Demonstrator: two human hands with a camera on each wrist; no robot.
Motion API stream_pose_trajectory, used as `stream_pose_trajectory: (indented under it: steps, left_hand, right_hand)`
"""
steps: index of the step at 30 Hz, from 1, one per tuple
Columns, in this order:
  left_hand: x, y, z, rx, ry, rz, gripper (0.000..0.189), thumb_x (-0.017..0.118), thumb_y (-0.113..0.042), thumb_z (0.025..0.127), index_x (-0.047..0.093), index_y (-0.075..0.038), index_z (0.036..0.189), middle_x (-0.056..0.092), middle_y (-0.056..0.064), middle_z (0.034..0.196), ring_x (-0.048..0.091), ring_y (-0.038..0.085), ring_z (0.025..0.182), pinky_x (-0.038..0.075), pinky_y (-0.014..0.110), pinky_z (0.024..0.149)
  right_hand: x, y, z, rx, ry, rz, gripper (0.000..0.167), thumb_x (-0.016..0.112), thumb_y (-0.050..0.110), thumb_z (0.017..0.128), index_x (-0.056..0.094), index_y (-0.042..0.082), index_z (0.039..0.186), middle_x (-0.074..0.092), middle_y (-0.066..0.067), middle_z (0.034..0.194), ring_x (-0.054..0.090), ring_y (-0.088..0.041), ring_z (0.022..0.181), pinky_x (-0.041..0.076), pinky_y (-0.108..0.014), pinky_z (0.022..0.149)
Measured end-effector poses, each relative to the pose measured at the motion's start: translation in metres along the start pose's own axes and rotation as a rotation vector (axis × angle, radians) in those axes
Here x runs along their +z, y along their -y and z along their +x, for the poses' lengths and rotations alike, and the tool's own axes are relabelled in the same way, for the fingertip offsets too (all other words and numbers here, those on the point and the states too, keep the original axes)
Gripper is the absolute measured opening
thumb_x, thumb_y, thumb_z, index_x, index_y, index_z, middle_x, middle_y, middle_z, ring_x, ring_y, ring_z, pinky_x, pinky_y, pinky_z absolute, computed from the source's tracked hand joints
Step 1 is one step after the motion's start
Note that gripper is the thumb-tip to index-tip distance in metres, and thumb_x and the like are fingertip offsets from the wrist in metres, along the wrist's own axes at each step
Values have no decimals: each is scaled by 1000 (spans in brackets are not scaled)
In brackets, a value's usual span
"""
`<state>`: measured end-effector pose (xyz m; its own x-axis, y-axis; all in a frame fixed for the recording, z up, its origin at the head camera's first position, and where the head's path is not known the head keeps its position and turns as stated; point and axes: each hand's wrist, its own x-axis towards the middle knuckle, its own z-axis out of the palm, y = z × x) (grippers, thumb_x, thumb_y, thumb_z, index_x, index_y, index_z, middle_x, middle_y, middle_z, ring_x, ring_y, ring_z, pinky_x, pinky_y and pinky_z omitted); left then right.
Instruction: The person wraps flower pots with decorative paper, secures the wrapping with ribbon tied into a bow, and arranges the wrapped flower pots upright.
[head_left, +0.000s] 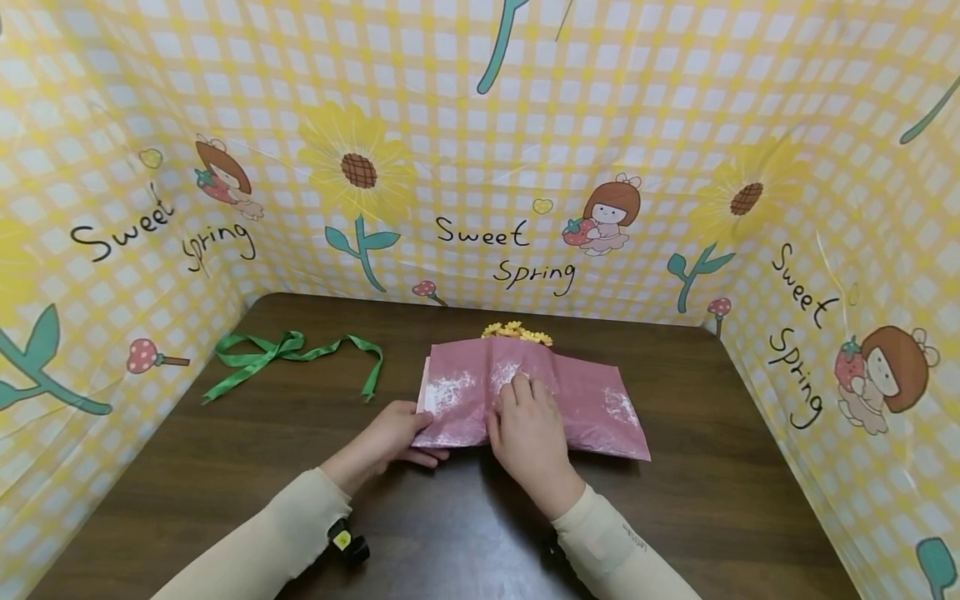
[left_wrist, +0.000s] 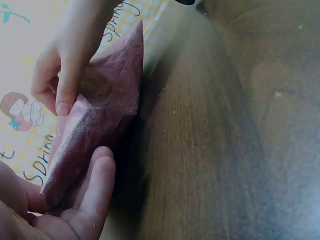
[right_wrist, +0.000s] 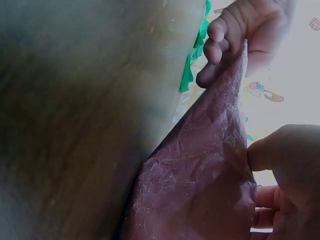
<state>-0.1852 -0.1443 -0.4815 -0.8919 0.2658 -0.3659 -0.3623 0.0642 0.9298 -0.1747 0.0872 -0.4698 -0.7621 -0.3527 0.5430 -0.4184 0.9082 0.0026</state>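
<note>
Pinching creased pink wrapping [head_left: 585,400], left fingers [head_left: 422,420] at one end, right fingers [head_left: 527,393] mid-fold; looped satiny green ribbon [head_left: 289,342]

Before me a dusky-pink sheet [head_left: 588,396], creased and patched with white, stands tilted on the counter [head_left: 720,500], near the middle of its far edge; small yellow flowers [head_left: 536,337] show just behind the sheet's upper edge.
</note>
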Motion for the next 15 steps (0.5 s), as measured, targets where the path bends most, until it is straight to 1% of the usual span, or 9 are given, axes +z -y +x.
stream_pose_trajectory:
  steps: [4,7,10,15]
  left_hand:
    - [6,-6,-5,52,-31,37,30,36,-8,108,50,16,122,73,27,93,76,39,83,62,48,69]
    - [10,-10,-7,81,-47,32,29,37,-7,108,51,15,119,71,25,96,75,36,84,62,49,72]
    - [13,-13,-8,88,-46,-2,26,37,-6,108,50,15,117,67,22,99,74,30,86,61,51,76]
    - [14,-13,-5,62,-59,-109,24,35,-4,108,47,15,116,65,19,103,70,24,89,59,54,83]
  right_hand:
    - [2,1,-2,-11,18,-47,40,72,40,90,57,4,98,54,-14,102,53,-34,96,50,-45,81]
    - [2,2,-4,-20,14,-80,48,75,45,87,57,3,101,55,-16,105,53,-35,98,50,-45,81]
    - [2,3,-5,-27,13,-101,52,76,48,84,57,3,102,55,-16,107,54,-35,99,50,-45,80]
    - [2,4,-5,-18,42,-104,53,74,49,85,58,3,105,54,-16,110,53,-35,100,49,-45,83]
